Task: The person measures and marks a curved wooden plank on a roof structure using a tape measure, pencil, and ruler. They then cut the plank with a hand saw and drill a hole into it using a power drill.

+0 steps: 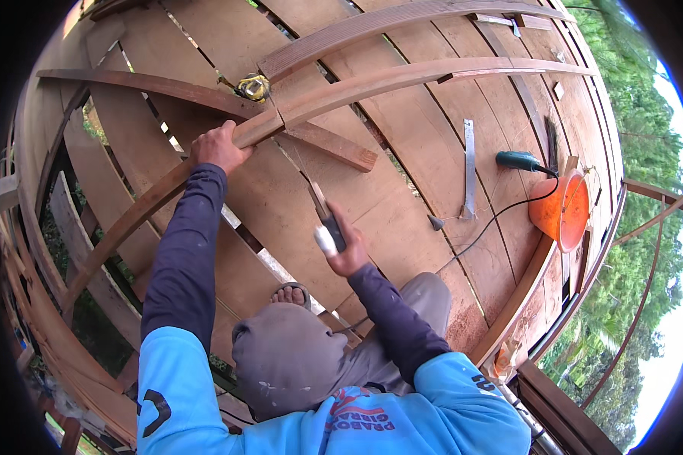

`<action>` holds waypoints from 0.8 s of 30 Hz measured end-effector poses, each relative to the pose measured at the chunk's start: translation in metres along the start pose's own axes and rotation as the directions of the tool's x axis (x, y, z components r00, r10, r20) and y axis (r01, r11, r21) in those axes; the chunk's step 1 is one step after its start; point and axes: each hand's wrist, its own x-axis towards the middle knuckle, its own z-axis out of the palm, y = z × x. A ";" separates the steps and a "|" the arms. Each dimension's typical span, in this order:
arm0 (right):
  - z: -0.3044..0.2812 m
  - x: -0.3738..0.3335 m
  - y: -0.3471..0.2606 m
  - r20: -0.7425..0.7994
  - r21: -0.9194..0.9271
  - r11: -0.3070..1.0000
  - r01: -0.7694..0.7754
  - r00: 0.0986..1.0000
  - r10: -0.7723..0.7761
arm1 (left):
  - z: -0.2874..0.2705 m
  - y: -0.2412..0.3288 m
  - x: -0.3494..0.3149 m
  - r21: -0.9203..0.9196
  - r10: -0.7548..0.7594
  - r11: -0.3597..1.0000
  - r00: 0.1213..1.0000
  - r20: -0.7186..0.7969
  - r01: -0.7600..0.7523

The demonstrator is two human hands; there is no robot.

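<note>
The left hand (pixel 221 149) is wrapped around a long wooden beam (pixel 311 105) running from lower left to upper right. At frame centre, the right hand (pixel 349 252) tightly grips a saw (pixel 320 202) (a dark-handled one).

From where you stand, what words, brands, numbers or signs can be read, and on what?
Light-blue shirt: red lettering, upside down here; I won't copy it out.
Shirt sleeves: black marks, likewise not copied.
Metal strip, yellow-and-black object: any markings too small to read.
Dark-handled tool: no readable text.
</note>
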 end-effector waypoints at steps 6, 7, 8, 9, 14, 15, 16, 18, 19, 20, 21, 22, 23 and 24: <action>0.009 0.030 -0.006 -0.014 0.039 0.999 0.016 1.000 -0.016 | 0.010 -0.009 0.007 -0.039 0.042 0.998 0.998 -0.055 -0.044; -0.007 -0.008 -0.014 0.016 -0.034 0.999 -0.024 1.000 0.025 | 0.012 -0.016 0.007 -0.040 0.030 0.999 0.998 -0.048 -0.032; -0.027 -0.046 -0.015 0.040 -0.085 0.996 -0.008 0.999 0.011 | 0.013 -0.019 0.008 -0.040 0.021 0.999 0.999 -0.043 -0.023; -0.041 -0.081 -0.016 0.059 -0.129 0.992 -0.009 0.998 0.017 | 0.013 -0.020 0.007 -0.033 0.013 0.999 0.999 -0.049 -0.014; -0.005 -0.018 0.012 -0.033 -0.092 0.995 0.048 0.998 -0.052 | 0.002 -0.001 0.005 -0.016 -0.007 1.000 1.000 -0.013 0.006; 0.008 0.029 0.004 -0.053 -0.029 0.998 0.056 0.997 -0.058 | 0.000 -0.001 0.010 -0.022 0.001 1.000 0.999 -0.033 -0.002; 0.016 0.063 -0.013 -0.070 0.034 0.998 0.053 0.996 -0.051 | 0.003 -0.001 0.010 -0.030 0.008 1.000 0.999 -0.041 -0.009; 0.022 0.090 -0.030 -0.056 -0.056 0.995 0.082 0.995 -0.085 | 0.008 -0.002 0.005 -0.036 0.032 0.999 0.999 -0.035 -0.034; 0.022 0.078 -0.032 -0.048 -0.020 0.998 0.064 0.997 -0.065 | 0.008 -0.007 0.004 -0.040 0.034 0.999 0.999 -0.038 -0.035; 0.015 0.054 -0.024 0.007 -0.024 1.000 0.014 1.000 -0.014 | 0.008 -0.011 0.004 -0.046 0.032 0.998 0.998 -0.045 -0.034; 0.004 0.015 -0.020 0.051 -0.019 0.997 -0.073 0.996 0.074 | 0.011 -0.017 0.001 -0.038 0.011 0.999 0.999 -0.047 -0.013; -0.009 -0.027 -0.005 0.003 -0.123 0.990 0.075 0.997 -0.076 | 0.011 -0.017 0.003 -0.046 0.014 0.999 0.998 -0.054 -0.016; -0.027 -0.070 -0.008 0.033 -0.165 0.986 0.033 0.999 -0.028 | 0.011 -0.019 0.004 -0.052 0.011 0.999 0.998 -0.058 -0.014; -0.039 -0.096 -0.006 0.027 -0.171 0.982 0.083 0.997 -0.079 | 0.014 -0.021 0.002 -0.057 0.014 0.998 0.999 -0.049 -0.017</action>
